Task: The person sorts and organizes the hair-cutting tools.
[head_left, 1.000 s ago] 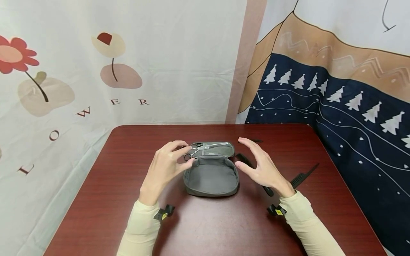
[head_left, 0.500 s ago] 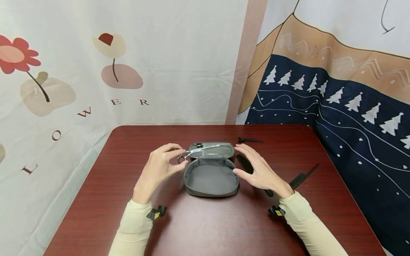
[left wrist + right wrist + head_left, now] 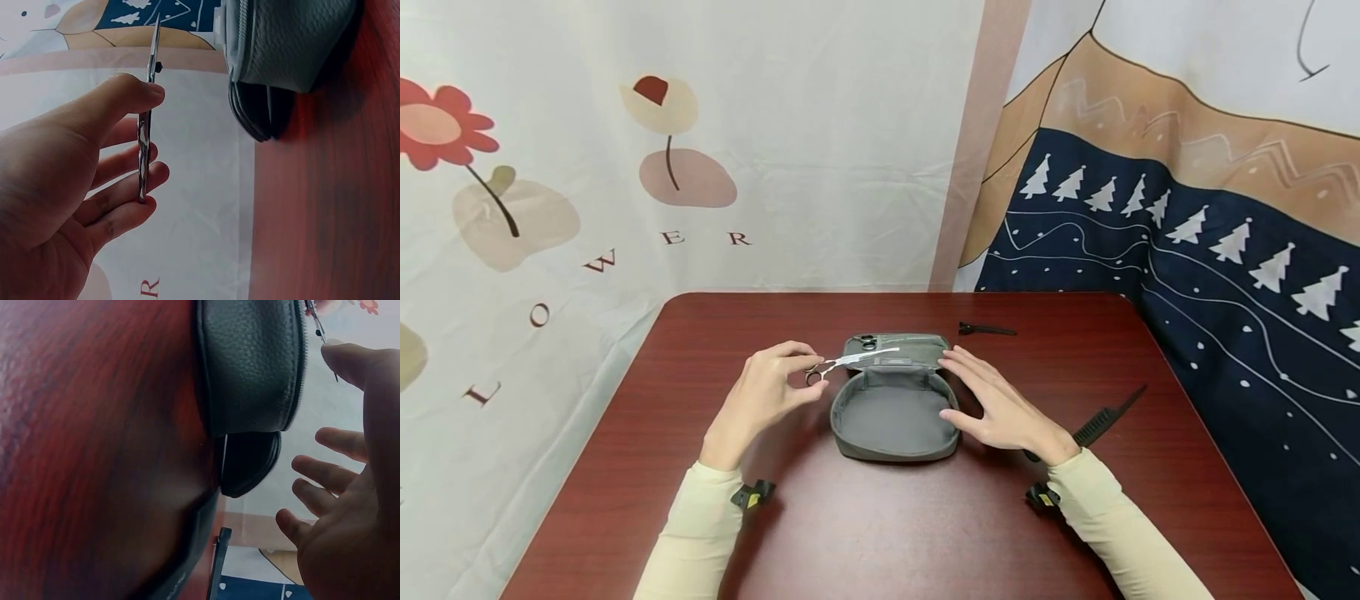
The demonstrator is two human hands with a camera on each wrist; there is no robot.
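My left hand (image 3: 763, 392) pinches silver hair scissors (image 3: 865, 356) near their finger rings, just left of a grey zip case (image 3: 895, 455). The blades point right, above the case. In the left wrist view, the thumb presses the scissors (image 3: 144, 137) against the fingers. The case lies unzipped, its lid (image 3: 917, 350) folded back with another pair of scissors (image 3: 868, 342) in it, dark rings showing. My right hand (image 3: 1003, 408) hovers by the case's right side, fingers spread and holding nothing. In the right wrist view, a gap separates it from the case wall (image 3: 253, 369).
A black hair clip (image 3: 987, 329) lies behind the case on the right. Farther right is a black comb (image 3: 1105, 419) with a pointed tail. Beneath my right hand lies a long black item (image 3: 178, 556), mostly hidden in the head view. Printed curtains (image 3: 850, 167) hang behind the table.
My left hand has drawn the scissors left and slightly nearer, away from the lid. My right hand has shifted a little left and nearer, uncovering the hair clip.
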